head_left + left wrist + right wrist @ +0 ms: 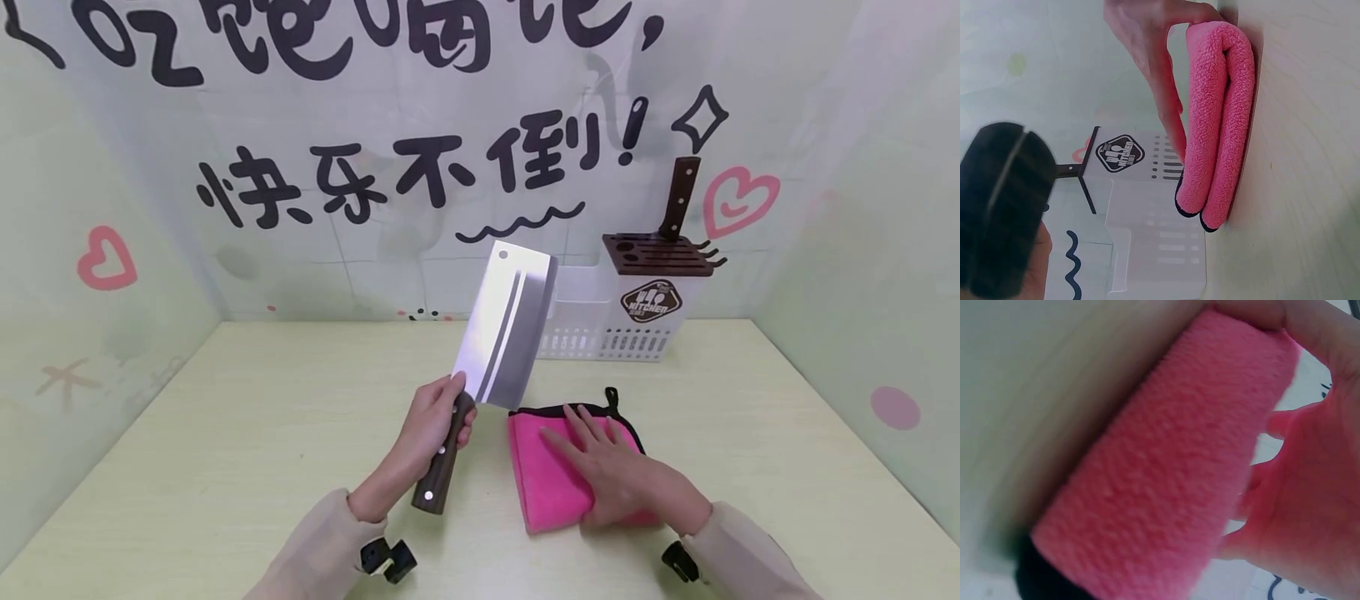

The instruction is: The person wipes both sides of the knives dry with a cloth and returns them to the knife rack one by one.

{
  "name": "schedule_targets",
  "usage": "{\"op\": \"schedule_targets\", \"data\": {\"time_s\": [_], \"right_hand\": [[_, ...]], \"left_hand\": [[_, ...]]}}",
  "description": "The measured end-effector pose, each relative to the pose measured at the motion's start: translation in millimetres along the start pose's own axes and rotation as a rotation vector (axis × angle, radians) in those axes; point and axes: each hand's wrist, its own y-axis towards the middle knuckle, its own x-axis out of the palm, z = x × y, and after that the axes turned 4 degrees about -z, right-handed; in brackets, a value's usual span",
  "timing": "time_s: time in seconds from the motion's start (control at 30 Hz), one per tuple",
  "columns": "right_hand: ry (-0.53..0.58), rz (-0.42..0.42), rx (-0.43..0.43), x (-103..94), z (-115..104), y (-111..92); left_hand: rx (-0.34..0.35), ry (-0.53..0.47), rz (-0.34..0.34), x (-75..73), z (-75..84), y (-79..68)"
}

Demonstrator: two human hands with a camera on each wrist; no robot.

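Note:
My left hand [429, 425] grips a cleaver [501, 333] by its dark riveted handle, the thumb near the base of the blade. The broad steel blade points up and away, tilted slightly right. In the left wrist view, the butt of the handle [1004, 206] looms large. On the table lies a folded pink towel [543, 479] with black edging and a hanging loop. Over it my right hand [618, 471] rests with straight, spread fingers. The right wrist view shows the towel's fluffy folded edge [1154, 456] close up, the thumb at one end.
At the back right of the pale wooden table [300, 433] stands a white perforated rack [633, 343] with a brown slotted top. A dark-handled knife [681, 196] stands upright in it. Printed walls enclose the table at the back and on both sides.

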Motion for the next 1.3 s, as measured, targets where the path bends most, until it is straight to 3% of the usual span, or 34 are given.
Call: {"op": "schedule_targets", "data": {"time_s": [0.1,0.2,0.47,0.7,0.9,1.1,1.3], "right_hand": [[0.031,-0.056,0.024,0.4,1,4],[0.027,-0.058,0.034,2.3,1,8],[-0.132,0.09,0.03,8.3,3,20],[-0.178,0.218,-0.024,7.3,10,29],[-0.192,0.237,-0.03,1.5,13,33],[-0.13,0.253,-0.009,-0.2,14,29],[-0.162,0.288,-0.045,-2.1,12,26]], "left_hand": [[0.005,0.005,-0.005,0.3,-0.2,0.6],[0.007,0.008,-0.006,0.7,0.2,1.4],[0.0,0.009,-0.007,2.4,1.0,4.1],[0.004,0.012,-0.004,3.0,-0.2,5.1],[0.005,0.006,0.0,2.9,-1.2,5.8],[0.004,-0.001,0.002,1.7,-1.3,5.2],[0.0,-0.005,0.004,0.6,-1.6,4.8]]}}
